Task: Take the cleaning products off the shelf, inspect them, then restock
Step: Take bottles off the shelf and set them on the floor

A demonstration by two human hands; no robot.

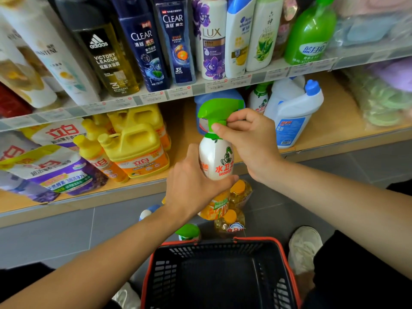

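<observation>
Holding the spray bottle (217, 157) mid-air before the lower shelf (323, 108), I am curling my left hand (194, 181) round its base and pinching its green neck with my right hand (252, 141). Floor bottles (229, 217) at six o'clock seem to be awaiting restocking; this one is being inspected.

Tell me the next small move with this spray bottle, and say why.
Probably give the green spray head a slight twist to test its tightness. The right hand pinches its collar while the left hand grips the spray bottle by its body, in front of the lower shelf, so inspection looks underway.
</observation>
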